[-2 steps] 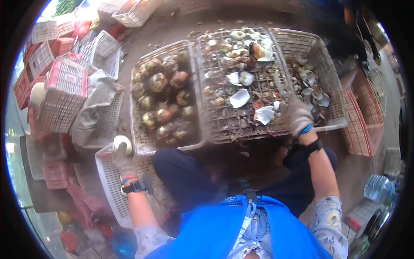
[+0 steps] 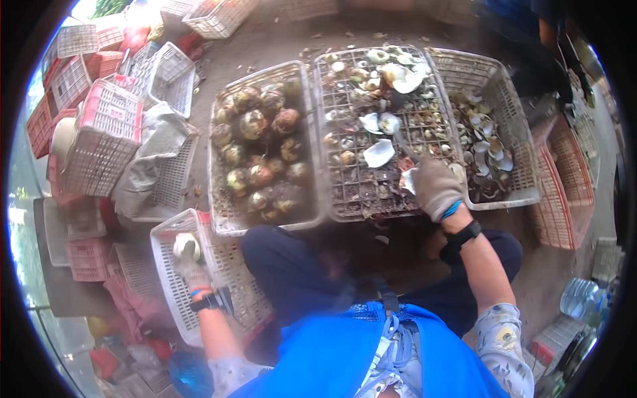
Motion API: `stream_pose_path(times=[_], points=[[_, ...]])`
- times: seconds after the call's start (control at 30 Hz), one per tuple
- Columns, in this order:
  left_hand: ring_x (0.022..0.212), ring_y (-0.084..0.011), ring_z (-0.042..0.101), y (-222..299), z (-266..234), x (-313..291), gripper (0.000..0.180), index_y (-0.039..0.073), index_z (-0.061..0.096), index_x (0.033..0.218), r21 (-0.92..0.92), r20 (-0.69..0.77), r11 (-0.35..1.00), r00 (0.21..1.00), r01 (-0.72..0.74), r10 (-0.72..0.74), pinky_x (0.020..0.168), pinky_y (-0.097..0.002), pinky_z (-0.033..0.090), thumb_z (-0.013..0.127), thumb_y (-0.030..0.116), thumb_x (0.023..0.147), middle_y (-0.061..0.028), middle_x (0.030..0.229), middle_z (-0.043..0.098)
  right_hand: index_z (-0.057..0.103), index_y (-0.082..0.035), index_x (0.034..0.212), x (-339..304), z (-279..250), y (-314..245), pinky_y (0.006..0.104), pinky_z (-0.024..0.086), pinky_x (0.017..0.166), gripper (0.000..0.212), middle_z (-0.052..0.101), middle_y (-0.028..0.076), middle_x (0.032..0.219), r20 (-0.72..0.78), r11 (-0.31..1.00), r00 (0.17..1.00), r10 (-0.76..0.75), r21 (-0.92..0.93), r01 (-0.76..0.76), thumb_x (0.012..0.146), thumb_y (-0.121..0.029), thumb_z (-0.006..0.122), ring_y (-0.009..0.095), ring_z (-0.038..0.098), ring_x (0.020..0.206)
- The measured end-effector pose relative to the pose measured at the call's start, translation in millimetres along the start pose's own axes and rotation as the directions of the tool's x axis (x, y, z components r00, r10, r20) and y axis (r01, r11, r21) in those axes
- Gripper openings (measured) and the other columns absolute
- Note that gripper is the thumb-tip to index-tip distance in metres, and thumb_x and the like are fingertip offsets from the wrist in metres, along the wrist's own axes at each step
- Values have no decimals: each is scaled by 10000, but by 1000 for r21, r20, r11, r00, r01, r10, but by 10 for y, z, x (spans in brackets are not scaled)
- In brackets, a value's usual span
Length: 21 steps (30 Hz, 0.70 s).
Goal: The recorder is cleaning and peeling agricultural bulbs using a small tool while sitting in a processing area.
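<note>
Left hand (image 2: 192, 268) now lower, curled round bulb (image 2: 185, 245); right hand (image 2: 438, 189) further left, closed round tool (image 2: 402, 142)

The left of the person's gloved hands (image 2: 190, 266) holds a round, pale bulb (image 2: 186, 245) over a white plastic basket (image 2: 174, 292). The right one (image 2: 438, 188) is at a grid-topped crate (image 2: 358, 189) strewn with white peelings, between a pale plastic crate of brownish bulbs (image 2: 229, 229) and a mesh-walled crate of scraps (image 2: 476, 71).
</note>
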<state>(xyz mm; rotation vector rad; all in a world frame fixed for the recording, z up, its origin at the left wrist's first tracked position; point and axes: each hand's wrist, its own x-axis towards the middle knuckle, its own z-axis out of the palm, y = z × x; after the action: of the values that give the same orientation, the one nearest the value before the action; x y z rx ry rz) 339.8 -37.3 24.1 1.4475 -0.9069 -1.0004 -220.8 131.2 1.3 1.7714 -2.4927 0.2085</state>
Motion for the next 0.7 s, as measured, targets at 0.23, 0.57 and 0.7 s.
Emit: stream_pose_path(times=[0.23,0.57,0.7], points=[[1101,-279,606,-598,-1113,53,645,-96,523,1314,689,-350,711,925,144,152,946,-361,488,793,68,751,-222,1251,617,585,-4,1077,814,321,-898,453,569,626,235,702,194,871,129,971,970,-206,152,186,905,-162,559,341,721,771],[1125,-351,648,-128,2505,1307,695,-38,561,1325,713,454,431,832,-553,318,974,-406,504,828,234,743,-248,1214,665,597,42,1199,2253,527,-712,432,594,677,331,734,174,987,-19,959,978,-210,-201,202,928,-147,572,291,743,812],[1191,-443,597,-242,3485,1775,759,45,527,1385,674,488,401,781,-620,389,1015,-443,487,833,294,736,-269,1276,627,642,-5,1134,2272,193,1443,393,596,650,229,716,131,912,-217,945,972,85,-293,-148,961,-120,546,248,722,767]])
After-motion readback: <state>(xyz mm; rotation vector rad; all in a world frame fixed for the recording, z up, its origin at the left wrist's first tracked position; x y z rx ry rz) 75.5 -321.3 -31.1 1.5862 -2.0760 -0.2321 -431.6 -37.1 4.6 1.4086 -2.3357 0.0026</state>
